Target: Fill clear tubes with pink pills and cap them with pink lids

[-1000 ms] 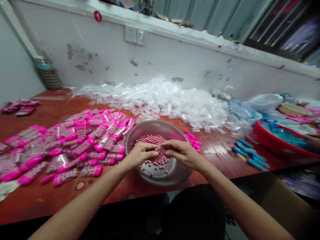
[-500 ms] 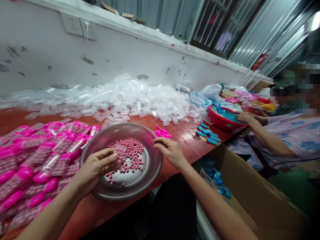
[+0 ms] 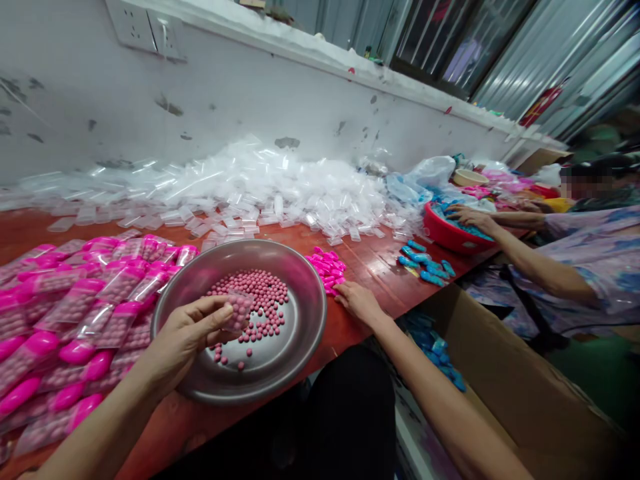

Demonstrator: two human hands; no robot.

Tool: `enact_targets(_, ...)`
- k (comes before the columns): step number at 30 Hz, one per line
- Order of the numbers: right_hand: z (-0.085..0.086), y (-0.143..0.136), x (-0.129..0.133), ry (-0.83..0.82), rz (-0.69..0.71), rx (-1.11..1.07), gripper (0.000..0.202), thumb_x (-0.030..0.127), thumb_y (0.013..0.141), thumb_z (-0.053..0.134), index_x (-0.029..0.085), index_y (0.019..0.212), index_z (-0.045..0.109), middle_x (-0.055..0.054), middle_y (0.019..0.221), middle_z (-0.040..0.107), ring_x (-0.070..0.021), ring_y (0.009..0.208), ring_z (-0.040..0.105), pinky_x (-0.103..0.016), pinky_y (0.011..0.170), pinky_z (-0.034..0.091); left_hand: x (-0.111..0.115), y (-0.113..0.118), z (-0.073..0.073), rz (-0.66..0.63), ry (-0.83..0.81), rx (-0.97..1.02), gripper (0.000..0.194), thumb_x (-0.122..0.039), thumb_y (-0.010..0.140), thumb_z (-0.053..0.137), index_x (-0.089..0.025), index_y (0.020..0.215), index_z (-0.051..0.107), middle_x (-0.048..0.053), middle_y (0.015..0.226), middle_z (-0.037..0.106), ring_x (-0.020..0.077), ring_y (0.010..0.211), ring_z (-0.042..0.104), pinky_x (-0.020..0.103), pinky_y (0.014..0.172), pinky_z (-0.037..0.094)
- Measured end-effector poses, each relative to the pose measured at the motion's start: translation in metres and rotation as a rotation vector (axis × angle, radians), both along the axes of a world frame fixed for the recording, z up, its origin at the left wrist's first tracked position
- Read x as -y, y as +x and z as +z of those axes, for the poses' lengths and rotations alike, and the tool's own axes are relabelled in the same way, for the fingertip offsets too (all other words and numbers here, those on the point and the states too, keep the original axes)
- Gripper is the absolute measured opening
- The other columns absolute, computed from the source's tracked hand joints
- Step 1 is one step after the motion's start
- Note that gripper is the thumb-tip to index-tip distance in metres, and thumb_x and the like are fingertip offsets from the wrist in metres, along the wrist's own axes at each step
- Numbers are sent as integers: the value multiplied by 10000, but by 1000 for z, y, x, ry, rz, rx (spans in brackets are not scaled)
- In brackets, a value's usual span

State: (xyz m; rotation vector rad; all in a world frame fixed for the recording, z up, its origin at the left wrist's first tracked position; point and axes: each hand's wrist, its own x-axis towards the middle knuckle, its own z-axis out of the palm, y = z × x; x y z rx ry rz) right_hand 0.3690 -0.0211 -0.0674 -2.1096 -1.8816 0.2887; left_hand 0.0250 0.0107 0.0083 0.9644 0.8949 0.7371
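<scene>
My left hand pinches a clear plastic container filled with pink beads, over a metal bowl. Loose pink beads lie in the bowl, mostly towards its far side. Just right of the bowl, my right hand rests on the table with its fingers stretched out. Its fingertips reach the near edge of a small pile of bright pink caps. I see no object held in it, though the fingertips' undersides are hidden.
Filled, pink-capped containers are heaped at left. Clear empty containers pile along the wall. To the right are blue-capped pieces, a red basin with a co-worker's hands in it, and a cardboard box below the table edge.
My right hand has moved from over the bowl's right rim down to the pink caps. My left hand still holds the container over the bowl. The co-worker's hand has moved further into the basin.
</scene>
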Motion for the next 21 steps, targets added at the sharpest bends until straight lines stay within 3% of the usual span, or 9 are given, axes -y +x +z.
enact_targets(3, 4, 3, 1, 44, -16, -51, 169, 227, 773, 536, 182, 908, 626, -74, 933, 631, -192, 881, 566, -313, 790, 411, 1, 1, 2, -2, 27, 7, 269, -261, 688, 687, -177, 942, 651, 60, 900, 683, 166, 759, 639, 259, 692, 540)
enact_targets(6, 19, -6, 7, 126, -27, -130, 242, 280, 829, 456, 166, 999, 585, -76, 939, 625, -185, 866, 580, -318, 765, 447, 3, 2, 2, -13, 50, 19, 253, -268, 691, 684, -182, 927, 648, 46, 876, 684, 156, 745, 637, 261, 702, 533)
enact_targets(9, 46, -36, 15, 227, 14, -342, 317, 335, 879, 360, 177, 1109, 511, -61, 941, 616, -157, 803, 600, -293, 690, 494, 6, 2, 2, -44, 79, 32, 263, -276, 691, 678, -172, 930, 644, 44, 842, 682, 156, 740, 633, 267, 705, 523)
enact_targets(12, 78, -81, 22, 316, 145, -578, 278, 347, 846, 456, 208, 1069, 547, -41, 905, 620, -157, 757, 602, -296, 679, 501, 10, 2, 3, -59, 185, -4, 266, -287, 709, 650, -155, 940, 642, 51, 844, 675, 154, 731, 621, 265, 684, 512)
enact_targets(16, 109, -138, 23, 362, 385, -472, 229, 296, 836, 494, 236, 1039, 583, -39, 911, 615, -168, 826, 573, -305, 748, 461, 15, 0, 5, -68, 481, -122, 247, -285, 765, 570, -144, 948, 656, 58, 875, 668, 148, 731, 600, 237, 653, 479)
enact_targets(21, 115, -171, 17, 344, 528, -317, 234, 280, 861, 452, 214, 1049, 575, -62, 874, 602, -168, 815, 556, -303, 744, 448, 22, -5, 4, -30, 686, -167, 253, -269, 794, 530, -157, 977, 663, 48, 851, 681, 164, 757, 604, 238, 673, 468)
